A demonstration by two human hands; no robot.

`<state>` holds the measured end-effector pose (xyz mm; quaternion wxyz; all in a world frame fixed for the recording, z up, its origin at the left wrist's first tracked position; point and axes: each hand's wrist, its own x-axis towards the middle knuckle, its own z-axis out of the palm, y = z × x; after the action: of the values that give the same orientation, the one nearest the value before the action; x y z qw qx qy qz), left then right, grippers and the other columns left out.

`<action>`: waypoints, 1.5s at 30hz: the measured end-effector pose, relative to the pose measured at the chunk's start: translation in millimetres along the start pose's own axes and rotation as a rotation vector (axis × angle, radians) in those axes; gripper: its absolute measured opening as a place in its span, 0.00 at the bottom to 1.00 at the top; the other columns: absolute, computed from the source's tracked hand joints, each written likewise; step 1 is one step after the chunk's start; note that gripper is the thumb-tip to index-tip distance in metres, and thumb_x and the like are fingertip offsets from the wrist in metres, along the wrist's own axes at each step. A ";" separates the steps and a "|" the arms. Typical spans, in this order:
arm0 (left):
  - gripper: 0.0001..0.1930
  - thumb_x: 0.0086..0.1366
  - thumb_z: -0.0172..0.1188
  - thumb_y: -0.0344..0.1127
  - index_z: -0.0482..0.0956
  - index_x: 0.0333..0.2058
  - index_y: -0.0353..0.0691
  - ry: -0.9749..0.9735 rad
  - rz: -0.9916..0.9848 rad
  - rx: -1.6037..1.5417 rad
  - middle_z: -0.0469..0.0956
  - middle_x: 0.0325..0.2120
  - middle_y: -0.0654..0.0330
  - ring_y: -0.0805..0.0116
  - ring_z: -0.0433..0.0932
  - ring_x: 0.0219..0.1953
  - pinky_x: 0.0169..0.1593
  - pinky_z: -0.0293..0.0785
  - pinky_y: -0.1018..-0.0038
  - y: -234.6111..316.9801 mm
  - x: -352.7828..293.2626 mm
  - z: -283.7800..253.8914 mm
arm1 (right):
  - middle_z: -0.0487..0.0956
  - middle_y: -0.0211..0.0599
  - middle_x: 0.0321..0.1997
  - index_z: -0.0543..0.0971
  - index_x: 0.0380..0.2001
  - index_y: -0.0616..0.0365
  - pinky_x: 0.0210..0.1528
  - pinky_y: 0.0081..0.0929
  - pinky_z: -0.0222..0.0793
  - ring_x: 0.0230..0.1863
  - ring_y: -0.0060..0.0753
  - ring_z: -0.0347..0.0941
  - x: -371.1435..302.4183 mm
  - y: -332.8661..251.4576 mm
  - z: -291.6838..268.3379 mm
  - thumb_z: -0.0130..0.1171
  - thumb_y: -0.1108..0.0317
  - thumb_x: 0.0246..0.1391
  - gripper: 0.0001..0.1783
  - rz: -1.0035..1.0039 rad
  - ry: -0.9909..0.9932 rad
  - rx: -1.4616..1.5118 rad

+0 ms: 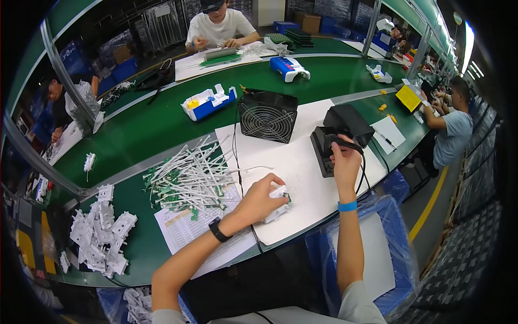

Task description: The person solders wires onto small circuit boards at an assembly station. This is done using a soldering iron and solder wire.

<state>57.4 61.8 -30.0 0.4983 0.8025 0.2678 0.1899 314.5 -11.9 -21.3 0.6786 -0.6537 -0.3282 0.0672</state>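
My left hand (pixel 260 197) presses down on a small white plastic part with a green board (pixel 279 203) lying on the white sheet (pixel 302 162). My right hand (pixel 344 160) is closed around a black handle with a cable at the front of a black box-shaped device (pixel 340 132) on the right of the sheet. A thin white wire runs from the part toward a heap of white wired pieces with green boards (pixel 189 178).
A black square fan (pixel 267 115) stands behind the sheet. White plastic housings (pixel 102 232) are piled at left on the green bench (pixel 162 119). A printed paper (pixel 189 227) lies under my left forearm. Blue-and-white trays (pixel 209 101) sit further back. Other people work opposite and at right.
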 end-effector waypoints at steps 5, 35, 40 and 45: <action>0.20 0.60 0.66 0.40 0.78 0.48 0.34 0.072 -0.032 0.218 0.81 0.42 0.43 0.43 0.79 0.43 0.46 0.75 0.57 -2.2 3.6 3.2 | 0.81 0.33 0.28 0.81 0.44 0.64 0.32 0.19 0.68 0.29 0.18 0.74 0.8 -6.7 -5.0 0.63 0.67 0.63 0.12 -0.187 0.077 -0.352; 0.28 0.53 0.63 0.24 0.76 0.56 0.43 0.070 0.339 0.647 0.68 0.57 0.46 0.44 0.64 0.63 0.65 0.65 0.57 -16.2 -37.9 -12.2 | 0.70 0.27 0.25 0.67 0.35 0.58 0.28 0.16 0.59 0.24 0.14 0.61 -77.6 1.6 30.4 0.59 0.77 0.61 0.09 -0.320 -0.085 0.129; 0.30 0.53 0.64 0.26 0.74 0.58 0.41 0.042 0.339 0.692 0.66 0.58 0.46 0.43 0.63 0.63 0.65 0.65 0.55 -17.1 -38.6 -14.5 | 0.70 0.28 0.23 0.67 0.32 0.59 0.26 0.16 0.59 0.22 0.14 0.62 -83.8 4.3 33.4 0.60 0.78 0.60 0.10 -0.349 -0.122 0.079; 0.31 0.52 0.65 0.26 0.74 0.58 0.43 0.062 0.349 0.682 0.67 0.58 0.47 0.44 0.63 0.64 0.66 0.65 0.55 -19.9 -39.6 -13.2 | 0.70 0.29 0.23 0.67 0.32 0.60 0.26 0.16 0.60 0.22 0.14 0.63 -88.9 -2.4 36.9 0.59 0.78 0.60 0.10 -0.375 -0.095 0.087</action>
<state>13.9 53.6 -43.8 0.1543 0.9496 0.1897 0.1960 225.1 -27.4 -53.4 0.6905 -0.5473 -0.4727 -0.0156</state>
